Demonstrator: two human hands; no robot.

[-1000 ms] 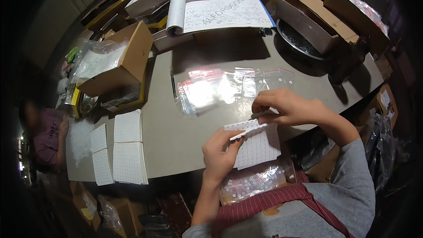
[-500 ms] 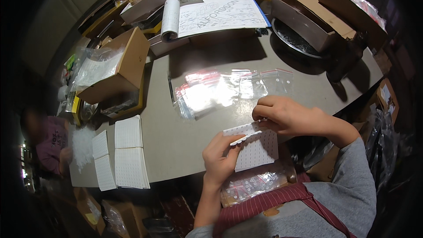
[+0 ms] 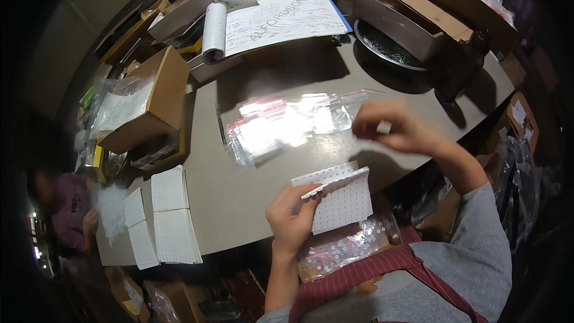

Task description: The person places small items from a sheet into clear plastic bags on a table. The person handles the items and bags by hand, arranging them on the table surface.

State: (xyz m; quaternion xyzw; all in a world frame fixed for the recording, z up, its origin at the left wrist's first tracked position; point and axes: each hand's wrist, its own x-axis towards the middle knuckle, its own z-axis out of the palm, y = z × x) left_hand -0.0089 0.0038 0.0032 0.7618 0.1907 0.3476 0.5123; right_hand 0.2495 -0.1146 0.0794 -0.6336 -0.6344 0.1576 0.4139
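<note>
My left hand [image 3: 290,218] grips a white sheet of labels [image 3: 342,204] by its left side, thumb and fingers closed on it. The sheet is folded over, with rows of small printed marks on its face. Above and right of it, apart from the sheet, my right hand [image 3: 397,128] is raised and blurred, its fingers curled together. A small pale patch shows between those fingers; I cannot make out what it is. Close to this hand, small clear zip bags [image 3: 278,122] with red seal lines lie overlapped in a row on the table, glaring in the light.
Banded stacks of printed sheets [image 3: 171,206] lie at the left table edge beside white plastic pieces [image 3: 112,209]. A clear bag of small discs [image 3: 347,248] sits at my lap. Cardboard boxes [image 3: 158,93], a notepad [image 3: 272,24] and a round black dish [image 3: 394,48] stand farther back. Another person [image 3: 69,203] is at the left.
My right hand has left the label sheet and moved up toward the zip bags. The left hand still holds the sheet. The whole view has shifted slightly.
</note>
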